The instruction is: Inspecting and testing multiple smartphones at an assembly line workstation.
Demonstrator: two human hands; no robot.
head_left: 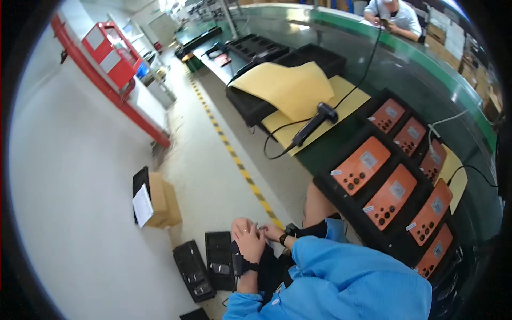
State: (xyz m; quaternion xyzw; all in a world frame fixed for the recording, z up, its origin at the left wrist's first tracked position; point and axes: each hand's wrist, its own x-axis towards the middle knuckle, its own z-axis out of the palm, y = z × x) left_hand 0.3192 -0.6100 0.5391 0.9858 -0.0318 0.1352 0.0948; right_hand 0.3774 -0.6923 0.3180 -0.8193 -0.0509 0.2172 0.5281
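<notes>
I see left hand (248, 238) and right hand (272, 232) touching; finger state unclear. Black trays (220, 260) on floor just beside them; cardboard box (161, 200), white label, farther left.

A pale concrete floor (80, 176) runs alongside the workbench, marked by a yellow-and-black striped line (234, 154) parallel to the bench's near edge. A long green conveyor table (405, 69) with a lighter green rim curves along the right, glossy under bright overhead light. A red metal frame (106, 80) stands at the far left, beside a red cart (109, 53).
</notes>
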